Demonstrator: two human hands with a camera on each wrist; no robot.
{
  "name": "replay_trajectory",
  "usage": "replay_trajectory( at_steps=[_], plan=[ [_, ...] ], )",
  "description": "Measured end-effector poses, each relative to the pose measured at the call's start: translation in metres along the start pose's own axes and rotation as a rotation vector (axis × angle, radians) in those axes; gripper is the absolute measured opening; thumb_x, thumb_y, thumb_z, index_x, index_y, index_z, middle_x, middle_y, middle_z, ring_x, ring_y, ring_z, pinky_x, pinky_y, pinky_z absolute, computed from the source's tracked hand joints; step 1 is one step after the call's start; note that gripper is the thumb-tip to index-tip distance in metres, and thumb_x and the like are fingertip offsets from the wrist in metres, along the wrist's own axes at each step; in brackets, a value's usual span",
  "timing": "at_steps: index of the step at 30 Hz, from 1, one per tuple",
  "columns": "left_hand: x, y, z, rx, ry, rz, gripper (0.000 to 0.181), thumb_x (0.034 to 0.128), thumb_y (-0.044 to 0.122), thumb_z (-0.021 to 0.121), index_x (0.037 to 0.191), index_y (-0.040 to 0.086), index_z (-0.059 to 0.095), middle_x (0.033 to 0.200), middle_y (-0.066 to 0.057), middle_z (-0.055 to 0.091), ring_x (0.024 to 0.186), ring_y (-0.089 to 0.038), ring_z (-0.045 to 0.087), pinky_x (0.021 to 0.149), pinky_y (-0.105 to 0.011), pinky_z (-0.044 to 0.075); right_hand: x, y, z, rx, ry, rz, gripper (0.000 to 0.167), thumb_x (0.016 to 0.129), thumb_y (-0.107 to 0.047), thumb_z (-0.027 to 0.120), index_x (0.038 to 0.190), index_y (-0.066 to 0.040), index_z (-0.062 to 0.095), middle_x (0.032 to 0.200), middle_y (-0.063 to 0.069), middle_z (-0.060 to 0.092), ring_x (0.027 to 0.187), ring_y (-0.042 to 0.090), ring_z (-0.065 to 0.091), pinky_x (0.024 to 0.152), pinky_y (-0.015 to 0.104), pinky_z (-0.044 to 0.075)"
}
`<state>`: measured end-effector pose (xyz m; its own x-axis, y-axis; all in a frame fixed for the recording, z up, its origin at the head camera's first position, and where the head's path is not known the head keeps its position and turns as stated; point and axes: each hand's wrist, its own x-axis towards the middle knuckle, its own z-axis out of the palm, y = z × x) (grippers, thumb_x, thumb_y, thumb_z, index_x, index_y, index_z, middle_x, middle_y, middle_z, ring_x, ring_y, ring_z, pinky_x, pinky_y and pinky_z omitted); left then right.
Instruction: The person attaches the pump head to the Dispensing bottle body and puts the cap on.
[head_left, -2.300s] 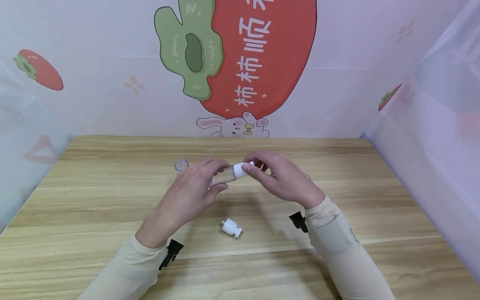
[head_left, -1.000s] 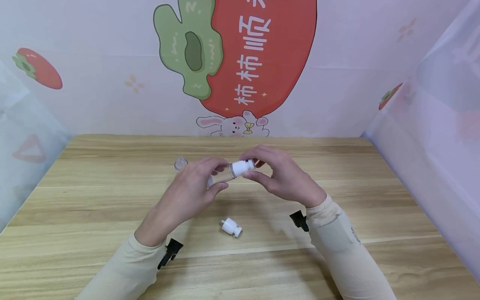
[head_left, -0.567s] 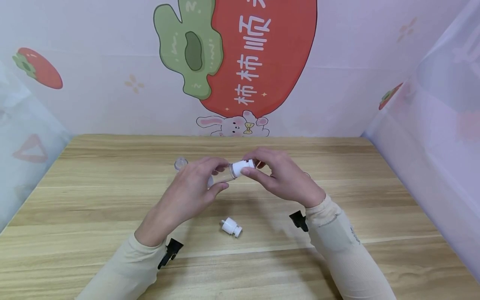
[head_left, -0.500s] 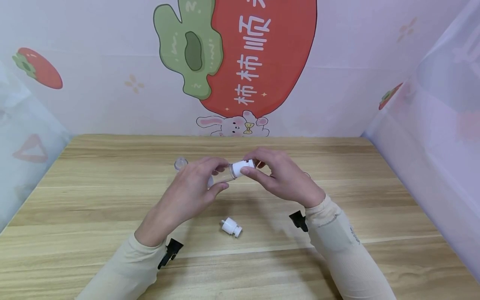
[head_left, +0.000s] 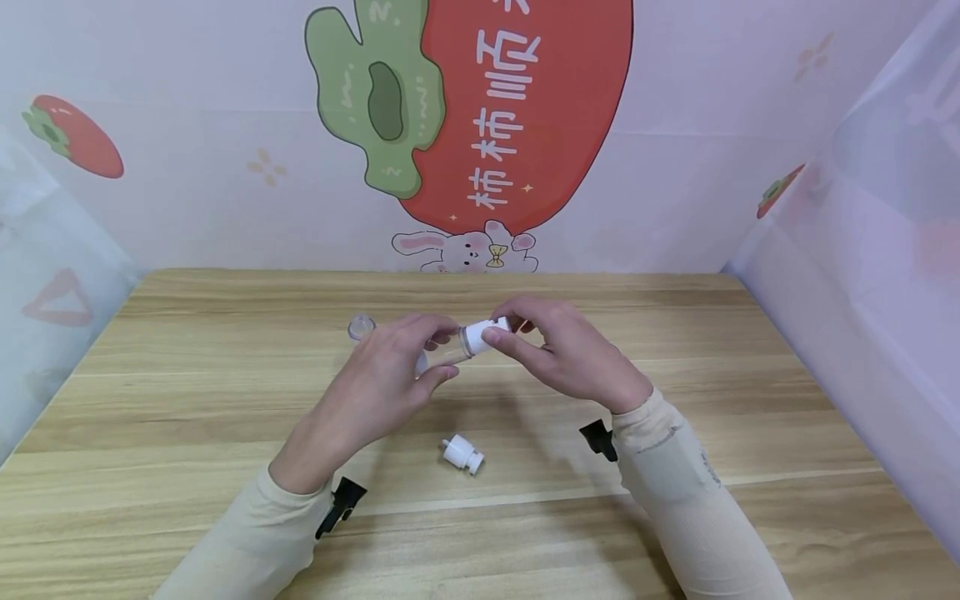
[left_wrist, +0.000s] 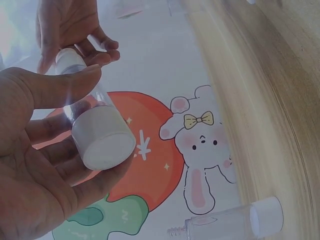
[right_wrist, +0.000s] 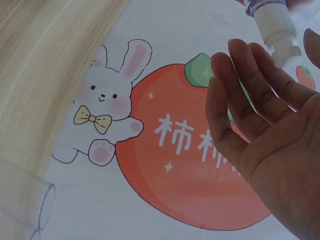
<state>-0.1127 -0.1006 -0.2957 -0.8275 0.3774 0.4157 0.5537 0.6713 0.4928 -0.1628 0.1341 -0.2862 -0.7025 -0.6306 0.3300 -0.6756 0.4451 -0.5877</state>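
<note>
My left hand (head_left: 367,392) holds a clear bottle (head_left: 447,357) tilted above the table; its white base (left_wrist: 103,142) faces the left wrist camera. At the bottle's other end is a white pump top (head_left: 476,337), which my right hand (head_left: 573,350) pinches, thumb on the near side and fingers on the far side, partly hidden. The right wrist view shows the pump top (right_wrist: 280,37) beside the curved fingers of that hand (right_wrist: 285,120). A second white pump (head_left: 462,454) lies on its side on the table, nearer me than both hands.
A round clear piece (head_left: 362,327) sits on the wooden table (head_left: 187,400) beyond my left hand. Another clear bottle with a white end (left_wrist: 267,217) shows in the left wrist view. Clear cylindrical plastic (right_wrist: 22,200) appears in the right wrist view. Black clips are on both sleeves.
My right thumb came off the pump top and then settled back on it, with small shifts of that hand. My left hand has kept the bottle almost still. The loose pump has not moved.
</note>
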Motion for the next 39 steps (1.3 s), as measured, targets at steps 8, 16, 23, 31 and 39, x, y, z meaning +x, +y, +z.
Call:
replay_trajectory(
  at_steps=[8, 16, 23, 31, 39],
  plan=[
    [0.0002, -0.001, 0.0012, -0.009, 0.001, -0.005, 0.038, 0.0802, 0.004, 0.086, 0.115, 0.002, 0.069, 0.105, -0.008, 0.07, 0.093, -0.022, 0.068, 0.083, -0.041, 0.056, -0.0009, 0.0001, -0.0037, -0.006, -0.007, -0.002, 0.019, 0.098, -0.029, 0.07, 0.109, -0.014, 0.071, 0.098, -0.01, 0.067, 0.09, 0.008, 0.062, 0.086, 0.034, 0.052],
    [0.0008, -0.0006, 0.0005, -0.012, -0.001, -0.005, 0.04, 0.079, 0.004, 0.087, 0.115, 0.002, 0.069, 0.105, -0.008, 0.07, 0.094, -0.023, 0.068, 0.083, -0.041, 0.056, -0.0019, 0.0005, -0.0052, -0.027, 0.017, -0.082, 0.033, 0.091, -0.023, 0.079, 0.119, -0.01, 0.067, 0.107, -0.008, 0.067, 0.096, 0.011, 0.062, 0.085, 0.034, 0.053],
    [0.0006, -0.0011, 0.0012, -0.011, 0.001, -0.004, 0.038, 0.0797, 0.003, 0.086, 0.113, 0.003, 0.069, 0.105, -0.008, 0.07, 0.093, -0.022, 0.068, 0.082, -0.041, 0.055, -0.0014, 0.0029, -0.0056, -0.007, 0.037, -0.192, 0.045, 0.082, -0.008, 0.086, 0.121, -0.004, 0.065, 0.112, -0.001, 0.068, 0.1, 0.012, 0.062, 0.086, 0.035, 0.055],
    [0.0009, -0.0009, 0.0013, -0.012, -0.004, -0.004, 0.038, 0.0798, 0.003, 0.086, 0.114, 0.003, 0.069, 0.105, -0.007, 0.07, 0.092, -0.022, 0.067, 0.082, -0.04, 0.056, -0.0002, 0.0009, -0.0058, 0.004, 0.025, -0.222, 0.047, 0.08, -0.001, 0.086, 0.122, -0.006, 0.066, 0.113, -0.002, 0.068, 0.1, 0.011, 0.062, 0.087, 0.032, 0.054],
    [0.0006, -0.0009, 0.0015, -0.007, -0.01, 0.008, 0.039, 0.0801, 0.003, 0.085, 0.115, 0.001, 0.069, 0.107, -0.01, 0.071, 0.09, -0.023, 0.067, 0.079, -0.04, 0.056, 0.0002, 0.0008, -0.0042, 0.013, 0.025, -0.233, 0.042, 0.082, 0.003, 0.082, 0.119, -0.006, 0.067, 0.11, -0.001, 0.068, 0.098, 0.011, 0.063, 0.086, 0.033, 0.055]
  ],
)
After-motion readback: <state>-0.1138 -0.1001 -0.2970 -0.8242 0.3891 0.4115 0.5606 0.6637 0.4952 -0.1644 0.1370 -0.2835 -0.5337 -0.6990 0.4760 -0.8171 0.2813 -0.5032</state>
